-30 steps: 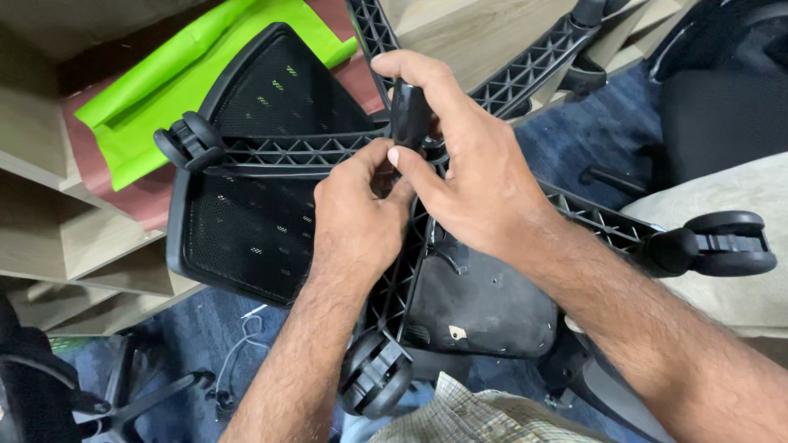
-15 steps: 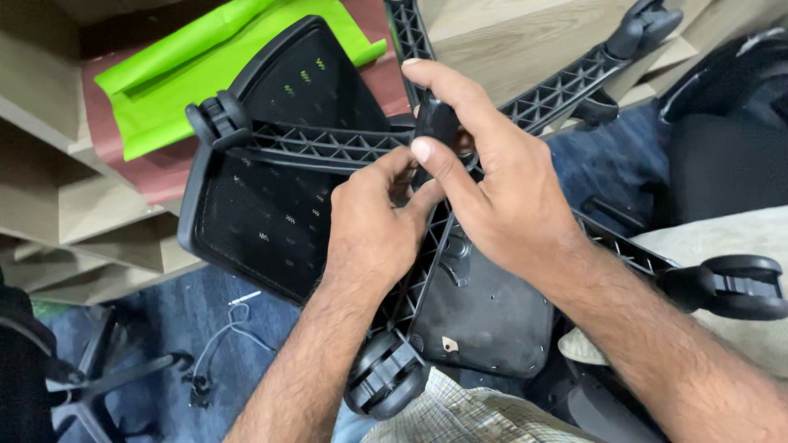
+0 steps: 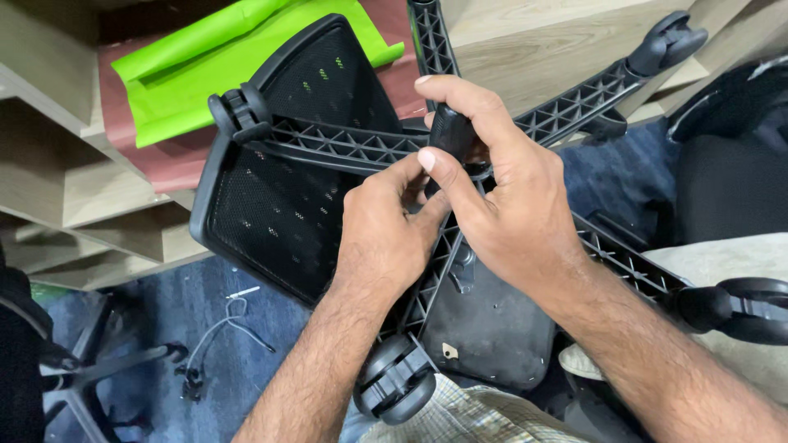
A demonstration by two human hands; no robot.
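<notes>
An upturned black office chair lies before me, its five-armed ribbed star base (image 3: 336, 146) facing up with castor wheels on the arm ends. My right hand (image 3: 501, 201) grips a short black cylinder (image 3: 451, 130) standing at the hub of the base, thumb and fingers wrapped around it. My left hand (image 3: 382, 234) pinches at the hub just below that cylinder, fingertips touching the right thumb. Under the base are the black mesh backrest (image 3: 271, 205) and the dark seat underside (image 3: 492, 324). The hub itself is hidden by my hands.
A castor wheel (image 3: 396, 387) sits near my lap, another castor (image 3: 240, 113) at upper left, one more (image 3: 751, 308) at right. Bright green paper (image 3: 222, 66) lies on brown sheet over wooden panels (image 3: 49, 189). A white cable (image 3: 217, 332) lies on blue carpet. Another black chair (image 3: 730, 139) stands at right.
The view has drifted so the chair and both hands sit further right and slightly lower in frame. Both hands keep the same hold at the hub; the fingers shifted only slightly.
</notes>
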